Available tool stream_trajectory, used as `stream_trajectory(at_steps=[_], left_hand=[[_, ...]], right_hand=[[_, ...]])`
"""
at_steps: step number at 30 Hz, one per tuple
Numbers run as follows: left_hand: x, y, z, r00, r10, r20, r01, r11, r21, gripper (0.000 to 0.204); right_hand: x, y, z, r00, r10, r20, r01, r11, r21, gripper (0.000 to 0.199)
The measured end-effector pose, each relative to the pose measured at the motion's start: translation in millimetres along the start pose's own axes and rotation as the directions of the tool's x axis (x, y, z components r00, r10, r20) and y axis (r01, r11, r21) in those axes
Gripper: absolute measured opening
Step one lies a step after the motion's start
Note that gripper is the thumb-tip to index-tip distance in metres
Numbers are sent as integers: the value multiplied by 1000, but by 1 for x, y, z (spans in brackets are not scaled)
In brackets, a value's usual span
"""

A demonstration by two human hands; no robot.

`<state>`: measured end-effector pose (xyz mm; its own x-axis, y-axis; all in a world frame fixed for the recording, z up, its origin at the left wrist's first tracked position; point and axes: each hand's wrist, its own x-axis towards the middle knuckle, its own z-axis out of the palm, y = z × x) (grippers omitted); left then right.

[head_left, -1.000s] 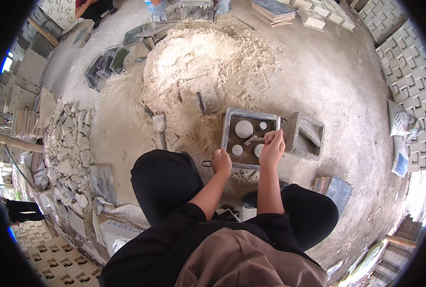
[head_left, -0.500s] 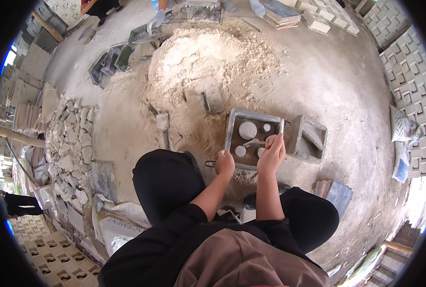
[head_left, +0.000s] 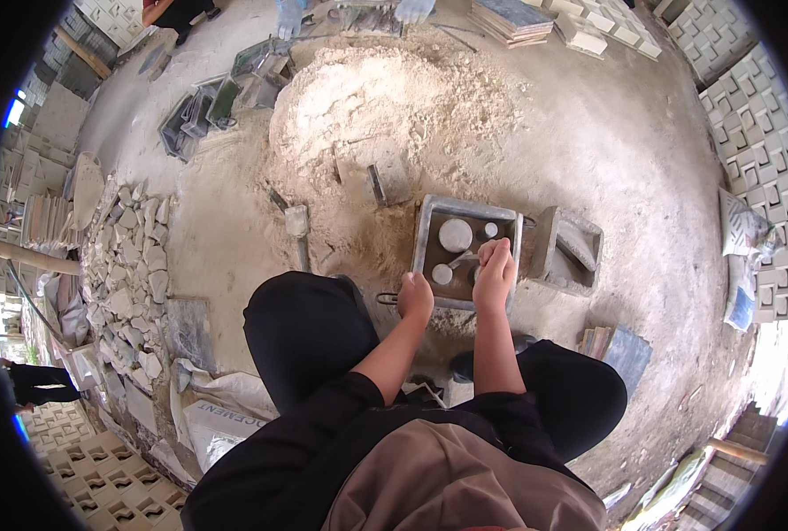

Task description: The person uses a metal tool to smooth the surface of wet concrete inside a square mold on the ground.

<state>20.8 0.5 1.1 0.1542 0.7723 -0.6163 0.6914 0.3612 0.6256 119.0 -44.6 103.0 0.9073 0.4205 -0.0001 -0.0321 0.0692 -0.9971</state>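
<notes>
Grey metal mould (head_left: pixel 466 250) on the sandy floor (head_left: pixel 641 150), just ahead of your knees.
Your right hand (head_left: pixel 495 270) clenches a small tool (head_left: pixel 461 259) inside the mould among pale round plugs (head_left: pixel 455 234); your left hand (head_left: pixel 416 296) grasps its near rim.

Two bare hands are showing: the left hand (head_left: pixel 416 296) and the right hand (head_left: pixel 495 276). Two square grey moulds are lying on the ground: the near mould (head_left: pixel 429 223) and an emptier second mould (head_left: pixel 571 250). Three pale round discs (head_left: pixel 455 234) are sitting inside the near one. One heap of pale sand (head_left: pixel 385 97) is lying beyond. One printed sack (head_left: pixel 221 420) is lying beside the knee.
</notes>
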Motion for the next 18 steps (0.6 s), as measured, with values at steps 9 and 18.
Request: stream_trajectory(at_steps=[9, 18], left_hand=[[-1, -3, -1, 1000, -11, 5, 11, 1000, 10, 47], [3, -4, -2, 1000, 6, -13, -7, 1000, -23, 48]], right_hand=[[-10, 3, 0, 997, -25, 67, 26, 1000, -10, 44], [-2, -13, 0, 999, 46, 19, -44, 997, -70, 42]])
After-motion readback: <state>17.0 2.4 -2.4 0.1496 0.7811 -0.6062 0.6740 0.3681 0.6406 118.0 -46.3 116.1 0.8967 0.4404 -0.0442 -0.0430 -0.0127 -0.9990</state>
